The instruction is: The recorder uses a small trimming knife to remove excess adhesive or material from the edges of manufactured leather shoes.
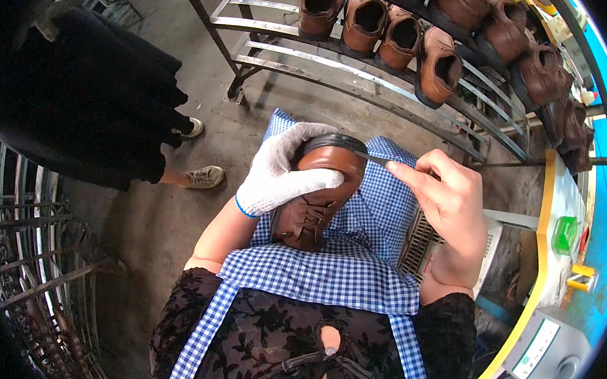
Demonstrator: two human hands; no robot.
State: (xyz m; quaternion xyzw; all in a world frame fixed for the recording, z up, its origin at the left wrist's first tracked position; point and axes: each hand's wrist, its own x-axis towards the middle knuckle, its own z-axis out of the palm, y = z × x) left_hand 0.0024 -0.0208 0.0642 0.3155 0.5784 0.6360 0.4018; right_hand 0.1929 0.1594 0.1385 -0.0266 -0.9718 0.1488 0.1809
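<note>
A brown lace-up leather shoe (pixel 332 165) with a black sole (pixel 328 143) rests over my lap, its toe pointing away from me. My left hand (pixel 277 170), in a white knit glove with a blue cuff edge, is closed round the left side of the shoe, thumb across the upper behind the toe. My bare right hand (pixel 451 196) pinches a thin dark blade-like tool (pixel 374 157). The tool's tip meets the sole edge at the right of the toe; its exact kind is unclear. Below the shoe lies my blue checked apron (pixel 318 275).
Ahead, a metal rack (pixel 291 60) carries several brown shoes (pixel 439 65). A person in black clothing (pixel 92 97) stands at the left. Metal racking (pixel 38 255) fills the lower left. At right is a yellow-edged bench (pixel 546 227) with a green container (pixel 565 234).
</note>
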